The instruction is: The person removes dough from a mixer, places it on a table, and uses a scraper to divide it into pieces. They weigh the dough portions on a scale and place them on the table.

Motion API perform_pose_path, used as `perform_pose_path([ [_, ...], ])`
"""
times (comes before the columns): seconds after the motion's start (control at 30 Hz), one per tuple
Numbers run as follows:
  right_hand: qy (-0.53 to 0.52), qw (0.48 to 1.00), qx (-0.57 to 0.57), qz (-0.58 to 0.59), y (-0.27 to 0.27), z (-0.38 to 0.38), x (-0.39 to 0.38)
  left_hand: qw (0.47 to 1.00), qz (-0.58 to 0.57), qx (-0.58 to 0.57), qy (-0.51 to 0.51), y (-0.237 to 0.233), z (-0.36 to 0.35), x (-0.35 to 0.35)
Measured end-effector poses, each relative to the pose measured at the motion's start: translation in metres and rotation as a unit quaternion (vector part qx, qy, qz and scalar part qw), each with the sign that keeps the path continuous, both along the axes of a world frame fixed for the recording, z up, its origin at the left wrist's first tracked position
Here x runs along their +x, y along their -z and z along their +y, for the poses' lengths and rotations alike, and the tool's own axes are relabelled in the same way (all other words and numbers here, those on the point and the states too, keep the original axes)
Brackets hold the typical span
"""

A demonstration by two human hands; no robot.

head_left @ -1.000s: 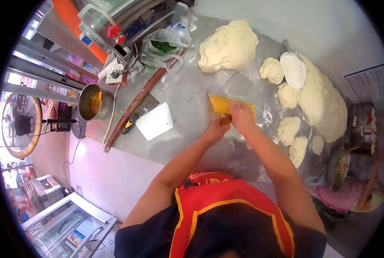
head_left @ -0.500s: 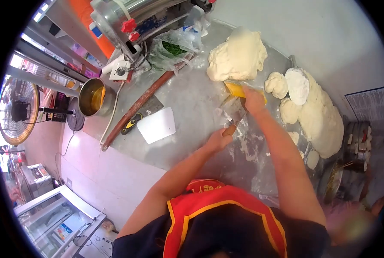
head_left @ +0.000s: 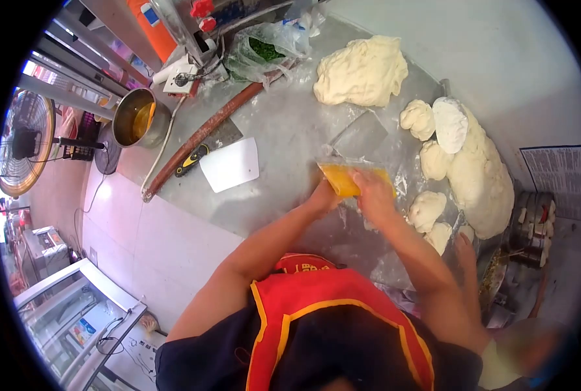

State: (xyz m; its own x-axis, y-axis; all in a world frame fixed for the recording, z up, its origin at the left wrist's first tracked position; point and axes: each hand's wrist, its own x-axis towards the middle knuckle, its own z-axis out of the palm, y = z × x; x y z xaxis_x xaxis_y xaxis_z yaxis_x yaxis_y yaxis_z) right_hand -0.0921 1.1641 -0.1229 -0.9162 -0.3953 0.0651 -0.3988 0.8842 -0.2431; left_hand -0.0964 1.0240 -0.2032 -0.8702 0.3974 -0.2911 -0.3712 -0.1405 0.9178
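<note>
My right hand [head_left: 372, 195] grips a yellow plastic dough scraper [head_left: 341, 181], held broad side up above the floury metal table [head_left: 284, 130]. My left hand [head_left: 324, 197] is closed at the scraper's left end, its fingers partly hidden. The wooden-handled metal scraper seen in that hand earlier is mostly covered; a thin greyish strip [head_left: 342, 161] shows along the yellow one's far edge. Beyond my hands lies a big lump of dough [head_left: 362, 72]. To the right are smaller dough pieces [head_left: 427, 210] and a long dough mass [head_left: 482, 176].
A white plastic scraper [head_left: 230, 165], a yellow-black handled tool [head_left: 191, 160] and a long wooden rolling pin [head_left: 206, 130] lie left. Behind are a bag of greens [head_left: 264, 49] and a metal pot [head_left: 141, 118]. Another person's hand [head_left: 465, 251] is at the right edge.
My right hand has drawn the yellow scraper back from the big dough lump toward me, meeting my left hand. Another person's hand has come in at the right.
</note>
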Motion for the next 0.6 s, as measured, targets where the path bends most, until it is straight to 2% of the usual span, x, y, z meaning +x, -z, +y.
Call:
perform_pose_path([
  [0.07,0.009,1.000,0.002,-0.020,0.005,0.000,-0.009,0.996,-0.072,-0.037,0.020,0.000,-0.001,0.002],
  [0.1,0.004,1.000,-0.005,-0.023,0.010,0.001,-0.015,0.998,-0.053,-0.032,-0.002,0.023,0.003,0.005],
  [0.2,-0.011,1.000,-0.010,-0.002,0.019,0.000,-0.031,0.997,-0.014,-0.063,-0.038,0.046,0.006,0.002],
  [0.33,-0.005,0.999,-0.023,0.046,0.032,-0.005,-0.055,0.992,-0.070,-0.106,-0.004,0.046,0.000,-0.003],
  [0.53,0.064,0.994,0.073,-0.044,0.032,-0.003,-0.098,0.982,-0.080,-0.167,0.035,0.018,-0.009,-0.007],
  [0.6,0.088,0.990,0.100,-0.043,0.037,0.001,-0.120,0.985,-0.058,-0.159,0.030,0.036,-0.006,-0.005],
])
